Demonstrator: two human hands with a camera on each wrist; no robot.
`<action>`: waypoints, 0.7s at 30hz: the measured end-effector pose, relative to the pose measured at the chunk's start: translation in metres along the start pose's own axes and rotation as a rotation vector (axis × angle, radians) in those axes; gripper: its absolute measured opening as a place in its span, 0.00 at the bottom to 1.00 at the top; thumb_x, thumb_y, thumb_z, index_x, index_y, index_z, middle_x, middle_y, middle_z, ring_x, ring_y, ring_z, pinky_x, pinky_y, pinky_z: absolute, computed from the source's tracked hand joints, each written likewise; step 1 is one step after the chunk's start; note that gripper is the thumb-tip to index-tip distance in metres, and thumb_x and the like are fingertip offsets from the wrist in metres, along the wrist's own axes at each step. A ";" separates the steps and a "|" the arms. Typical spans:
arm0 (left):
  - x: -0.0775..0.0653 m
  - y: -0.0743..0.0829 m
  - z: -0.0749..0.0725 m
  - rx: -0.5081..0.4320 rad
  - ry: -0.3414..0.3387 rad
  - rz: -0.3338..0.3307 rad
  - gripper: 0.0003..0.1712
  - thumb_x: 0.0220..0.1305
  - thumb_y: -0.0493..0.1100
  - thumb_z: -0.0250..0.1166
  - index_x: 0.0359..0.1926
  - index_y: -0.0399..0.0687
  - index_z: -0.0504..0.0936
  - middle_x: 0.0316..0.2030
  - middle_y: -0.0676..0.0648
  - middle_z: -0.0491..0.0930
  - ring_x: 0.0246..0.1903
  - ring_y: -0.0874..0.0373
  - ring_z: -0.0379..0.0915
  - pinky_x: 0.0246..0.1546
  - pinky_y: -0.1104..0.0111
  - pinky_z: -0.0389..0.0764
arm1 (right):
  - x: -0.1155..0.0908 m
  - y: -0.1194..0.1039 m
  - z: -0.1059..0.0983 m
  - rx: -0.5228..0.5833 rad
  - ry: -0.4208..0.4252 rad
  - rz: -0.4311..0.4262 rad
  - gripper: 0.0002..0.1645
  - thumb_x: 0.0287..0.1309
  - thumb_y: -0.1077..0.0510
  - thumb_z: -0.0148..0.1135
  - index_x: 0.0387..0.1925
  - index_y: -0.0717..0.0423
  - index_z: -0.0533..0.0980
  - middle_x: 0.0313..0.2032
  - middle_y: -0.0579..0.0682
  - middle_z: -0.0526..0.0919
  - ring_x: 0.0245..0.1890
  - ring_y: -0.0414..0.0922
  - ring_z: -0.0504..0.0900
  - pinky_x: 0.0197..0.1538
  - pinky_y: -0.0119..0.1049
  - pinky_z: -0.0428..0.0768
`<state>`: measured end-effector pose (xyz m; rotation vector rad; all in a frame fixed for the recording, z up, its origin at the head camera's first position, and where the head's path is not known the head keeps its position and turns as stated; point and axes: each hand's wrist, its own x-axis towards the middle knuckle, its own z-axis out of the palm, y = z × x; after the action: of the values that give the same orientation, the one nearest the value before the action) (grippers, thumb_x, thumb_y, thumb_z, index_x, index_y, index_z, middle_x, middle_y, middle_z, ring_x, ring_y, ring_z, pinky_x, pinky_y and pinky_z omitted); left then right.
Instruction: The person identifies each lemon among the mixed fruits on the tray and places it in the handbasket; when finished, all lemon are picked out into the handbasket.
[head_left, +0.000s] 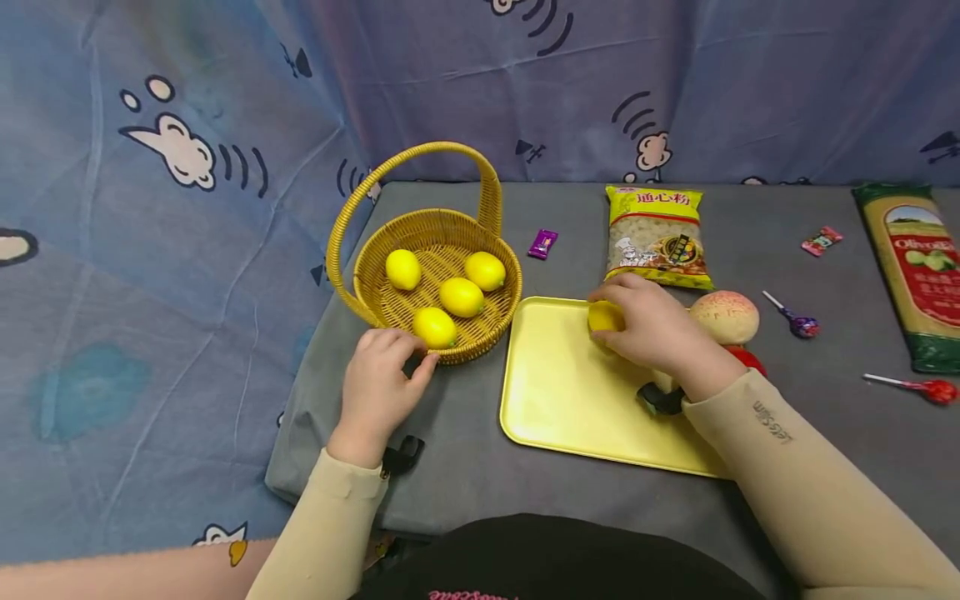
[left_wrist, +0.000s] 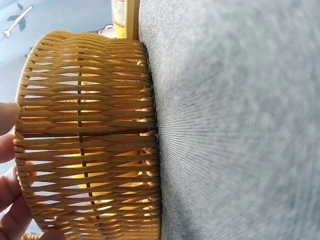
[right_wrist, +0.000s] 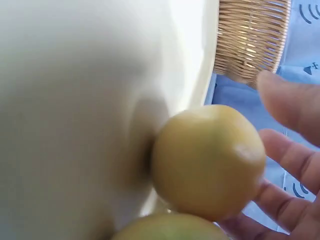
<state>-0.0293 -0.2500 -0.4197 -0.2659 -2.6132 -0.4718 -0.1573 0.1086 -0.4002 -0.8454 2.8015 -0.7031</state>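
My left hand [head_left: 382, 383] holds the near rim of a yellow wicker basket [head_left: 358, 279] with a tall handle. Its fingers [left_wrist: 7, 187] lie over that rim in the left wrist view. Several lemons [head_left: 462, 297] sit inside the basket. Over the pale yellow tray [head_left: 555, 400], my right hand [head_left: 652, 325] is around a rounded yellow fruit [right_wrist: 207, 162]. Seen from the right wrist, the fingers reach behind this fruit while the thumb stands apart from it. A second yellow fruit [right_wrist: 170, 229] is partly visible below it.
A peach [head_left: 724, 317] and a partly hidden red item [head_left: 747, 360] are right of my right hand. Behind the tray lies a pasta bag [head_left: 660, 237], with a purple-wrapped candy [head_left: 543, 244] to its left. Lollipops [head_left: 802, 325] and a long green-ended packet [head_left: 922, 275] lie further right.
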 end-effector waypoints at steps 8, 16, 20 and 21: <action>0.000 -0.001 0.001 -0.004 -0.007 0.003 0.10 0.63 0.50 0.73 0.35 0.49 0.85 0.36 0.49 0.82 0.44 0.47 0.75 0.49 0.56 0.78 | 0.005 -0.002 0.010 -0.002 -0.029 -0.048 0.30 0.49 0.59 0.78 0.57 0.56 0.80 0.58 0.57 0.77 0.58 0.58 0.76 0.63 0.57 0.72; 0.000 0.001 -0.001 -0.001 -0.008 -0.004 0.09 0.63 0.49 0.73 0.35 0.50 0.85 0.36 0.49 0.82 0.42 0.48 0.74 0.46 0.57 0.78 | 0.006 0.001 0.013 0.007 -0.026 -0.117 0.27 0.48 0.60 0.80 0.51 0.56 0.82 0.55 0.56 0.79 0.55 0.56 0.78 0.62 0.55 0.74; 0.001 0.001 -0.002 -0.001 -0.009 -0.004 0.09 0.64 0.49 0.73 0.35 0.50 0.86 0.36 0.49 0.82 0.42 0.48 0.74 0.45 0.57 0.78 | 0.007 -0.001 0.012 0.058 -0.008 -0.141 0.27 0.48 0.58 0.81 0.51 0.54 0.83 0.54 0.54 0.80 0.55 0.54 0.78 0.61 0.54 0.75; 0.001 0.001 -0.002 0.000 -0.011 -0.004 0.09 0.64 0.49 0.72 0.35 0.50 0.85 0.36 0.49 0.82 0.42 0.48 0.74 0.45 0.57 0.78 | 0.006 -0.001 0.010 0.076 0.002 -0.150 0.27 0.48 0.58 0.81 0.51 0.54 0.83 0.54 0.54 0.81 0.56 0.54 0.78 0.61 0.54 0.75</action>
<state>-0.0287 -0.2498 -0.4172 -0.2635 -2.6248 -0.4735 -0.1592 0.0999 -0.4087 -1.0491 2.7142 -0.8270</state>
